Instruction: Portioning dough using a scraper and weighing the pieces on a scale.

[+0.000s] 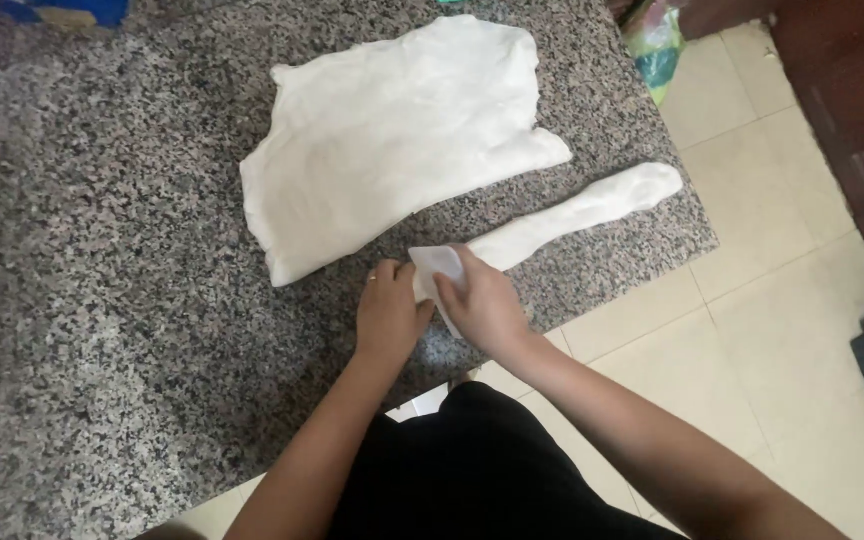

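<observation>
A wide flat sheet of white dough point(397, 135) lies on the speckled granite counter point(102, 300). Beside it, towards the counter's edge, lies a long white strip of dough point(592, 210) cut from the sheet. My right hand point(482, 305) holds a white plastic scraper point(435, 265) at the near end of the strip. My left hand point(389, 315) rests on the counter right next to it, fingers curled against the strip's near end.
The counter's edge runs diagonally just below my hands, with cream floor tiles point(772, 330) beyond. A green plastic bag point(657, 45) sits by the far corner. A dark wooden cabinet point(852, 100) stands at the right. Blue items point(62, 12) lie at the far left.
</observation>
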